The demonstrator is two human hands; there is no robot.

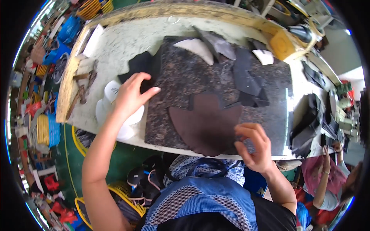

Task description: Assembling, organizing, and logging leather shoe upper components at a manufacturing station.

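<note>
A dark brown cut sheet piece [206,125], with a tab at its far edge, lies flat on a speckled dark slab [173,77]. My right hand [256,146] is beside its right edge, fingers curled but apart from the thumb, holding nothing that I can see. My left hand [133,94] hovers by the slab's left side, thumb and fingers spread, just nearer than black cut pieces [142,65]. Partly beneath its wrist lie white rounded pieces [111,90]. On the slab's far part rest a white curved piece [196,50] and several dark grey pieces [246,77].
The white worktable has a raised wooden rim [185,11]. A hammer [79,77] lies at its left end. Stacked black pieces [308,123] are on the right, and a yellow container [281,44] stands at the far right corner. Another person's arm [325,173] shows at the right.
</note>
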